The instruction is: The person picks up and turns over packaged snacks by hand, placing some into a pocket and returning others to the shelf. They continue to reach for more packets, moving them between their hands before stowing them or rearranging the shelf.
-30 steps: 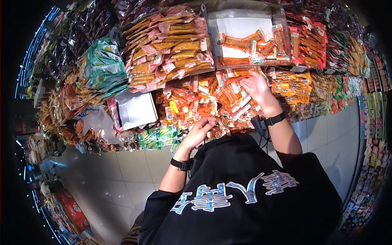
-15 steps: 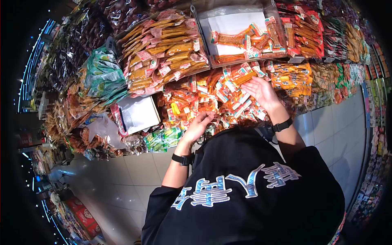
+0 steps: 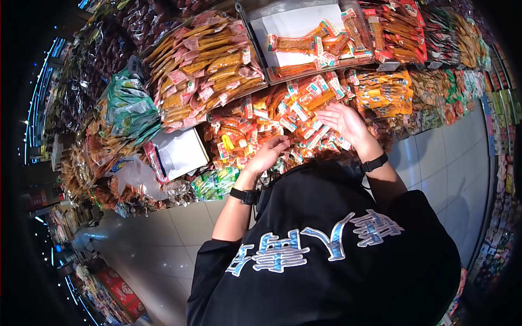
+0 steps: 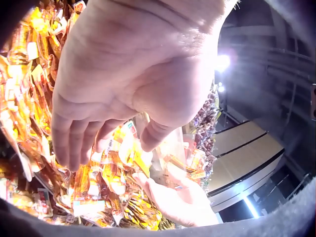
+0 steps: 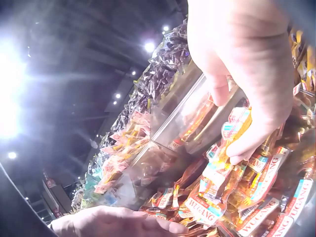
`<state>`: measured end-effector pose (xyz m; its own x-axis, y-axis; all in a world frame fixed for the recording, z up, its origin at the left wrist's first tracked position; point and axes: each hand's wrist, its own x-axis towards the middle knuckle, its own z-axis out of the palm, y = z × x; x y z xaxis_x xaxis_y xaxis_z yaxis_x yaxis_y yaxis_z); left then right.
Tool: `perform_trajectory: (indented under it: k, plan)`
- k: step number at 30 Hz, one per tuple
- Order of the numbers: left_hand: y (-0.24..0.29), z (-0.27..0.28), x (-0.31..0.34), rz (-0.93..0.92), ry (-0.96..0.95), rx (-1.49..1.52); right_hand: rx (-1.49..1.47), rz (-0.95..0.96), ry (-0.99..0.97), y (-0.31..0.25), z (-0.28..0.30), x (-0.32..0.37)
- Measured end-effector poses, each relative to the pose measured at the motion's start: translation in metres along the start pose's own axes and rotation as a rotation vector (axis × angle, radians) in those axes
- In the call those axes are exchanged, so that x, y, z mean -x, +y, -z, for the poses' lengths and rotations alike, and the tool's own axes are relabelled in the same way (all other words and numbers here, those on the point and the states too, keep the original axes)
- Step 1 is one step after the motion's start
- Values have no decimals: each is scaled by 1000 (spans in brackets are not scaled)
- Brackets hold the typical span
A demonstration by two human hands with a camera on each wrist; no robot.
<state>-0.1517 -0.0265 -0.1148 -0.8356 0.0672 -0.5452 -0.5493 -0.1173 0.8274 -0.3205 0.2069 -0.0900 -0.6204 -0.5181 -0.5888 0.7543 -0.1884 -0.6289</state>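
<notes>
In the head view, my left hand is over the front of a pile of orange and red snack packets, its fingers loosely bent with nothing visible in them. To its right, my right hand lies with extended fingers at the pile's right part. The right wrist view shows this hand with fingertips touching packets marked WUGANG, thumb held apart; my left hand is at the lower edge. Seen from the left wrist, my left hand has separated thumb and fingers above packets.
Behind the pile stands a clear bin with a white sheet and several packets. Stacked yellow-brown packs rise at left, near green packs and a white pad. Orange packs are at right; tiled floor lies below.
My right hand has come down from near the bin's front edge onto the pile, its fingers now straighter. My left hand stays over the front part. The head view has shifted slightly.
</notes>
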Motion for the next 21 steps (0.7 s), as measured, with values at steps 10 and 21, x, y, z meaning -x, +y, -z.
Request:
perform_trajectory:
  k: [10,21]
  plan:
    - [-2,-5,-10,-16,-1,-23,22,85,19,12,13,-23]
    - [17,-8,-25,-29,20,427,113,225,-40,-5,-37,-54]
